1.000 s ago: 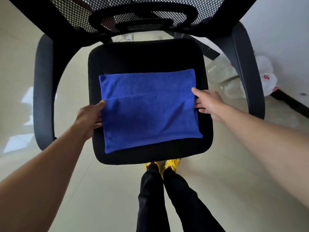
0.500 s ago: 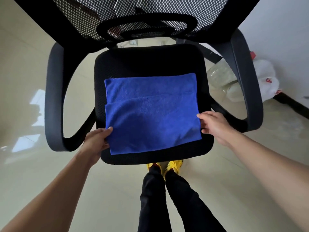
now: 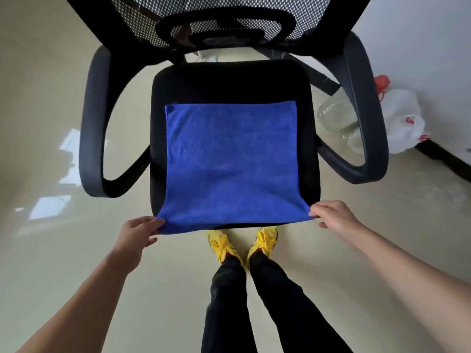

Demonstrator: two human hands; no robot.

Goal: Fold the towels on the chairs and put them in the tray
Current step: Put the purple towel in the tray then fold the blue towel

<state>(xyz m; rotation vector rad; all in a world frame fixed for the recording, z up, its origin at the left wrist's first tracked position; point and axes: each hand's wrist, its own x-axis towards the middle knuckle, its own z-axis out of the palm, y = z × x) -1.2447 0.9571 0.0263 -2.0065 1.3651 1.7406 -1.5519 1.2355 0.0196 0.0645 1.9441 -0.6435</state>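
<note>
Between the hands, on the chair (image 3: 229, 82), lies a blue towel (image 3: 232, 164), spread flat, smooth and nearly square, its near edge reaching just past the seat front. The left hand (image 3: 135, 235) pinches the near left corner, the right hand (image 3: 334, 217) the near right corner, fingertips curled onto the cloth.

The left armrest (image 3: 93, 123) and right armrest (image 3: 367, 98) are walling the seat (image 3: 229, 80) sideways, the backrest (image 3: 132, 16) is closing its far edge; you are finding open approach from the near edge.
</note>
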